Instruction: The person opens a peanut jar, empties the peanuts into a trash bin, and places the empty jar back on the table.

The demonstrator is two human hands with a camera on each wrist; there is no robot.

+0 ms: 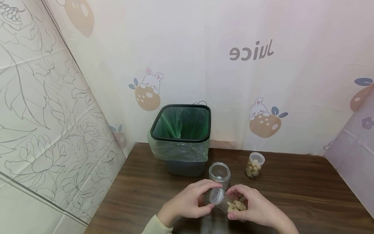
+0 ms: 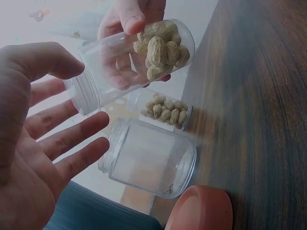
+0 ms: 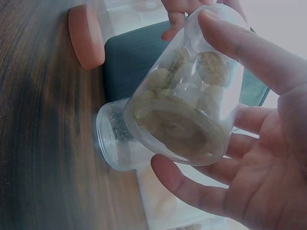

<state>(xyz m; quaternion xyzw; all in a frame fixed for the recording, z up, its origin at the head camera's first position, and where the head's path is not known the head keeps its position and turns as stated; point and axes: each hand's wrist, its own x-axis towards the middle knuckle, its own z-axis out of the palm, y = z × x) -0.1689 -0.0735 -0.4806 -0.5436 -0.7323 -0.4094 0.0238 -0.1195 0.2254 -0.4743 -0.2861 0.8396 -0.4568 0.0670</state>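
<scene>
My right hand [image 1: 254, 206] holds a tilted clear plastic jar [image 2: 112, 57], its thumb and fingers curled about the body. Several peanuts [image 2: 163, 50] lie in the jar's bottom end. A translucent screw lid [image 1: 217, 196] caps the mouth, facing my left hand [image 1: 188, 200]. That hand's fingers are spread and mostly straight around the lid, with the thumb tip at its edge. Just beyond stands an open, wider clear jar [image 1: 219, 174] with a little dark debris at its bottom. To the right is a smaller lidded jar of nuts [image 1: 253, 167].
A dark bin [image 1: 187, 167] with a green bag [image 1: 178, 151] over its rim stands behind, left of the jars. An orange-pink round lid [image 2: 204, 211] lies on the wooden table [image 1: 292, 188] near the bin. A printed curtain [image 1: 233, 81] rises at the back.
</scene>
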